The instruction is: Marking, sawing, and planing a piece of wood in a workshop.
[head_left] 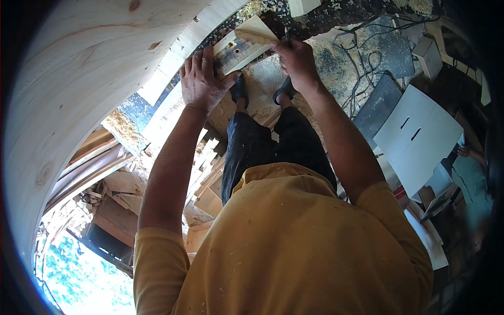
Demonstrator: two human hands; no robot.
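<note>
Head view: the left hand (202,84) lies flat at the near left end of a pale wood strip (231,51), its fingers side by side and pointing away from the body, its thumb spread out to the right along the near edge. The strip runs slantwise up to the right and has dark holes in its top face. Across its far right part sits a small wood piece (257,30), pale on top with a browner, grained side. The right hand (299,60) is closed, pinching a thin dark pencil (287,34) that points away from the body, just beside the right corner of the small piece; whether the thumb touches that corner cannot be told.

To the left, a large pale wood panel (94,52) with knots fills the edge of the view. Below the strip are two dark shoes (239,90) and dark trousers (249,149), with a mustard shirt (304,241) nearer. Black cables (362,73) loop over the dusty floor at right, near a white board (420,134) with two dark slots. Beyond it, at the far right, a co-worker in a pale green top (471,176) is partly visible.
</note>
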